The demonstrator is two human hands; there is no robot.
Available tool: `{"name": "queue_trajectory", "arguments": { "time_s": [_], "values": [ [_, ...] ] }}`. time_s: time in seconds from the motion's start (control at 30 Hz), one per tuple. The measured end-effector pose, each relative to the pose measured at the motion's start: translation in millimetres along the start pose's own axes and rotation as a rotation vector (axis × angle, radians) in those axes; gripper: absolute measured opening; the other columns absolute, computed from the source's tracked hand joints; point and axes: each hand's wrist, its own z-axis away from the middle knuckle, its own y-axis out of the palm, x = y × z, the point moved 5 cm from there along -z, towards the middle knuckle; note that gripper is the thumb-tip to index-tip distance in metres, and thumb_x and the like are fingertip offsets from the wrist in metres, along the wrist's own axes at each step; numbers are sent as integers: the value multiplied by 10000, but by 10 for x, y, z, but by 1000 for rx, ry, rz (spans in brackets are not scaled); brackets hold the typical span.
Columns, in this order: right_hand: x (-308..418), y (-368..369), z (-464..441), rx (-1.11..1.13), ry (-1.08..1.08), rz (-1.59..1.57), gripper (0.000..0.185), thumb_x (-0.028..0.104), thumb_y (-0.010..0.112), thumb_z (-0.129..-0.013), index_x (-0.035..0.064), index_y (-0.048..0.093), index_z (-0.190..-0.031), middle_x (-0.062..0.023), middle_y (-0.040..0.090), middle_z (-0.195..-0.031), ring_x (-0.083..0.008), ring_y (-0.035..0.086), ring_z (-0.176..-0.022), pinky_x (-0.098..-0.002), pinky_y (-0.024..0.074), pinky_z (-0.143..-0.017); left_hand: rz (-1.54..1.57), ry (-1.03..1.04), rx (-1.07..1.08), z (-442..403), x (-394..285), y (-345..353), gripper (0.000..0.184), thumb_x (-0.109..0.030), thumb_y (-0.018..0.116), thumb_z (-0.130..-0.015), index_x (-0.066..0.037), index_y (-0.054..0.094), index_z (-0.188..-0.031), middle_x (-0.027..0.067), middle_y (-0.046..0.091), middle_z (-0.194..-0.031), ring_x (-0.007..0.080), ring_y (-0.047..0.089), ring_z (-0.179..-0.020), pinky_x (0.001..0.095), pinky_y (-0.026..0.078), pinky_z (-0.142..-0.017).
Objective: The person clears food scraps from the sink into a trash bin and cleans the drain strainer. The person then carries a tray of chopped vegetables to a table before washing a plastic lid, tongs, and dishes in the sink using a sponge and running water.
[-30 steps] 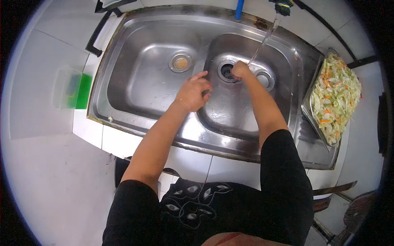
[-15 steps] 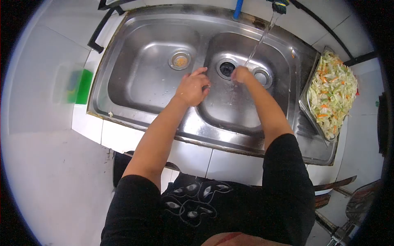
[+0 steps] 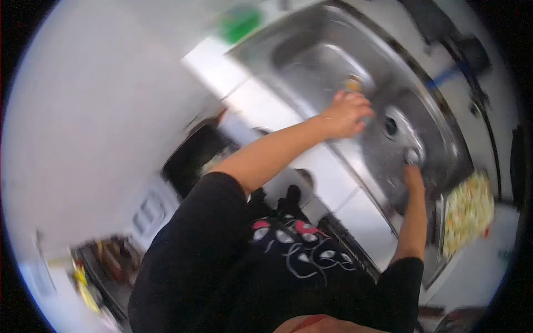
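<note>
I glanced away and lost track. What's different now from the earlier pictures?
The view has swung to the person's left, showing more of the black container. The right hand has moved from the open drain to the round metal piece nearby; blur hides whether they touch. The falling water no longer shows. The left hand stays over the sink, and the shredded vegetables remain beside it.

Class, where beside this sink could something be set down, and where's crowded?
Bare: the white tiles edging the sink, between the green object and left forearm. Crowded: the sink's right end, where shredded vegetables sit beside the right forearm.
</note>
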Motion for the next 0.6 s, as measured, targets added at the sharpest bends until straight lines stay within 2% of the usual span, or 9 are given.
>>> {"name": "queue_trajectory", "arguments": {
  "time_s": [0.07,0.13,0.2,0.3,0.4,0.43,0.53,0.57,0.6],
  "values": [
    [53,-392,-6,-43,135,-332,146,133,614,-679,72,660,-803,-159,615,-712,-309,612,-713,-377,476,-652,1,-47,-112,486,159,-615,318,-148,620,-707,-113,566,-1018,83,509,-1141,263,418,-1132,458,302,-934],
    [375,-1046,-30,-286,100,-441,94,107,605,-730,36,641,-780,-115,609,-644,-209,607,-612,-319,461,-574,-9,-73,-266,1018,309,-1097,307,-128,621,-692,-107,568,-994,86,521,-1120,274,446,-1097,434,320,-927],
    [1019,-1853,-52,-257,203,-760,98,79,570,-787,2,624,-814,-70,591,-642,-138,570,-617,-274,452,-600,-117,-196,-411,1734,529,-1630,285,-92,617,-688,-99,580,-970,98,546,-1082,277,485,-1042,395,367,-898],
    [2017,-2752,-270,-336,-117,-923,101,69,557,-808,-5,612,-848,-51,586,-703,-107,541,-640,-233,437,-622,-329,-552,-456,2870,686,-2364,227,-82,619,-684,-60,598,-910,115,595,-960,304,535,-938,388,428,-831],
    [3390,-3270,-307,-253,-337,-1125,131,98,554,-811,6,622,-874,-49,608,-779,-113,560,-682,-234,443,-651,-415,-775,-548,3972,626,-2832,216,-84,602,-713,-50,594,-927,131,593,-967,314,545,-913,377,431,-814],
    [3871,-3387,-288,-166,-437,-944,160,113,556,-802,8,624,-902,-52,623,-794,-118,578,-729,-243,453,-686,-431,-862,-572,4269,566,-2934,213,-85,596,-722,-46,594,-932,136,593,-960,317,549,-903,376,432,-805],
    [5226,-3209,-358,32,-738,-919,133,67,564,-797,-14,609,-892,-38,600,-751,-97,545,-671,-226,454,-631,-484,-985,-674,4968,418,-3087,218,-82,588,-731,-40,589,-945,139,590,-918,303,555,-873,363,437,-775],
    [5618,-3007,-393,94,-787,-883,181,119,557,-812,-8,614,-927,-64,623,-769,-139,572,-695,-278,467,-660,-474,-1029,-680,5084,358,-3120,220,-81,588,-732,-39,588,-949,139,588,-906,295,557,-862,358,438,-770],
    [5989,-2894,-351,8,-931,-734,223,164,537,-825,31,618,-984,-128,640,-859,-237,604,-776,-345,468,-718,-462,-1073,-685,5181,300,-3140,223,-80,588,-734,-38,587,-953,139,585,-894,288,558,-851,353,438,-764]
  ]
}}
